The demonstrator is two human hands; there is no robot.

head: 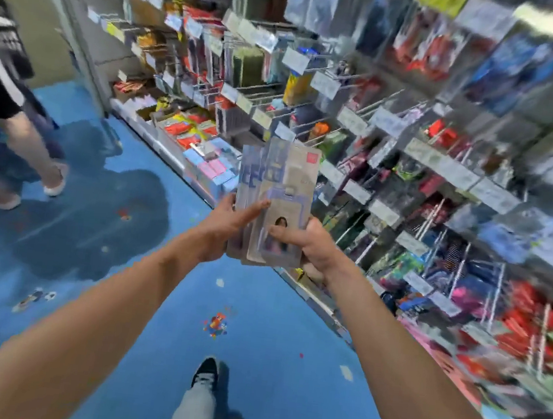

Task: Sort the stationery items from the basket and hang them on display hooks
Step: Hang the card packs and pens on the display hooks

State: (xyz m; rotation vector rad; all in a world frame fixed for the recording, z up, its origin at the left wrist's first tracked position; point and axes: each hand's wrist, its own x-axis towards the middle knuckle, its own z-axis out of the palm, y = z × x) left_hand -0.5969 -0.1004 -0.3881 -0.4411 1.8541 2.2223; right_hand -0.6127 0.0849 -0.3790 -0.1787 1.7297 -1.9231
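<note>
I hold a fanned stack of carded badge-holder packs [287,190] upright in front of the display wall. My right hand [305,243] grips the stack's lower right edge, thumb across the front card. My left hand [232,221] holds the stack's left side, with its thumb lying on the front pack. The front card is beige with a blue-framed clear holder. Metal display hooks [311,130] with price tags jut from the wall just behind the stack. No basket is in view.
The display wall [414,139] of hanging packaged goods runs from upper left to lower right, blurred by motion. Low shelf boxes [193,138] line its base. Another person's legs [15,159] stand at the far left on the blue floor [124,261].
</note>
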